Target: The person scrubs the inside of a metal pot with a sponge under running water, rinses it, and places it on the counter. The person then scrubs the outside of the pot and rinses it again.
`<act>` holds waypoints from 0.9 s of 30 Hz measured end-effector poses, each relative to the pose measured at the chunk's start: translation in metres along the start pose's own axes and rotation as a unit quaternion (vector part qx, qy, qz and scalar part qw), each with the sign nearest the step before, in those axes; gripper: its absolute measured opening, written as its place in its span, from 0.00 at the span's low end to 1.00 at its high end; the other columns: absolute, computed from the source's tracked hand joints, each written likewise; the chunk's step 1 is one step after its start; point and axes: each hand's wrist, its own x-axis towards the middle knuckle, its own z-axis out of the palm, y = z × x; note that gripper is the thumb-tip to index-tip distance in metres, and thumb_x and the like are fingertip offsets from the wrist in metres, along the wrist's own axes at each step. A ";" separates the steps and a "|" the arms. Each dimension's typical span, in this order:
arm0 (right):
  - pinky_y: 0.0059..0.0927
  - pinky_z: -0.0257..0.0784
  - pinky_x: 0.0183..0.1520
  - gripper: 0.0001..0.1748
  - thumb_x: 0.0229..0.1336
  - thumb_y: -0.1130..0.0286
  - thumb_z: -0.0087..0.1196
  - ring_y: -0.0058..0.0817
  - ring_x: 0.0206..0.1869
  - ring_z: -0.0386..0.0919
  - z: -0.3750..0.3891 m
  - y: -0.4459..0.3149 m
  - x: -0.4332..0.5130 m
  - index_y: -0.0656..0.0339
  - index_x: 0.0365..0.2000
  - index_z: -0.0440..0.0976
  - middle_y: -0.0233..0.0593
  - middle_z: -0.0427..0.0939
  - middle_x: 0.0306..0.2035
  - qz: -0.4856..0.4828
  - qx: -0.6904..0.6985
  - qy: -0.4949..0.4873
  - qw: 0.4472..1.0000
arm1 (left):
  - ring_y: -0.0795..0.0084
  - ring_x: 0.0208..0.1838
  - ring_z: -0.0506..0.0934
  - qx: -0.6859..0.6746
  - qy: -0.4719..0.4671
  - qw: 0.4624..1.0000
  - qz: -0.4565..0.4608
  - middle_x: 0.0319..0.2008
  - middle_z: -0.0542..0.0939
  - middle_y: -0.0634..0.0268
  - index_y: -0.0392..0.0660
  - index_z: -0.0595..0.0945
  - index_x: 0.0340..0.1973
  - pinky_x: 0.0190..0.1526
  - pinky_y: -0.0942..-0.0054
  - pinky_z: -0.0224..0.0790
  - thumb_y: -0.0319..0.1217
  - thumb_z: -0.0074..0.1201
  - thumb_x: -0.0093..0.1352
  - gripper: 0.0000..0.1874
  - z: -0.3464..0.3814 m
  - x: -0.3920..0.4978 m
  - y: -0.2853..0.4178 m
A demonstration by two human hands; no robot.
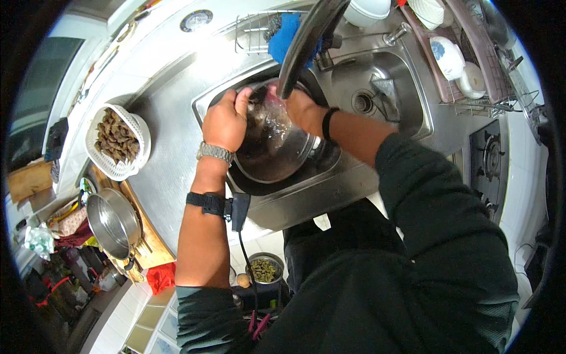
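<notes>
A wide metal pot (274, 166) sits in the left basin of a steel sink (358, 177). Water ripples and glints inside it, over dark contents that I cannot make out. My left hand (226, 121) grips the pot's left rim, thumb towards the inside. At the far right side of the pot, my right hand (300, 108) reaches in under the dark faucet spout (303, 42). The spout partly covers its fingers. Something pinkish-red (273, 94) shows beside those fingers; whether they hold it is unclear.
A white plastic basket (93, 148) of brown pieces, perhaps mushrooms, stands left on the counter. Nearby is a steel pan (112, 223). A blue cloth (285, 37) hangs by a wire rack behind the faucet. Bowls (447, 57) fill a dish rack at right, near a gas stove (491, 155).
</notes>
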 end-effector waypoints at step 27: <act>0.56 0.25 0.91 0.38 0.83 0.53 0.41 0.52 0.92 0.36 -0.020 0.002 -0.029 0.65 0.82 0.62 0.49 0.39 0.91 0.040 0.133 -0.050 0.989 | 0.29 0.35 0.82 -0.059 0.006 0.998 -0.009 0.28 0.83 0.40 0.40 0.83 0.41 0.38 0.44 0.74 0.55 0.49 0.87 0.29 0.012 -0.004 -0.012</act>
